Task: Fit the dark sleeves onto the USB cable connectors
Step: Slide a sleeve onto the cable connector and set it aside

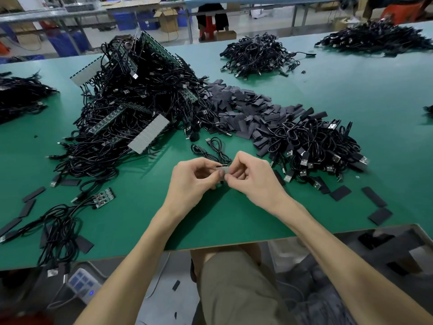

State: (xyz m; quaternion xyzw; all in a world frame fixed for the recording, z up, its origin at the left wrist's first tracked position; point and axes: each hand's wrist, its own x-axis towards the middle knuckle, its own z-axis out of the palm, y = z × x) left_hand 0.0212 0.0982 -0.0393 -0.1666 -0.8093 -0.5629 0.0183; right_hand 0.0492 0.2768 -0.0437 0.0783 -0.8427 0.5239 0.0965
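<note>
Big heap of cables [131, 102] on the left of the tabletop [351, 90]. In front of it, the left hand [191, 178] and right hand [254, 177] both pinch one connector [222, 168], a pale little block with dark pins and no sleeve on it that I can see. I'd guess the next step is grabbing one from the pile of dark sleeves [246, 109] and sliding it on straight.

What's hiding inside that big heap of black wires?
Long green circuit boards and grey strips poke out of the cable heap. Whatever lies deeper, and the table beneath it, is covered by wires.
</note>
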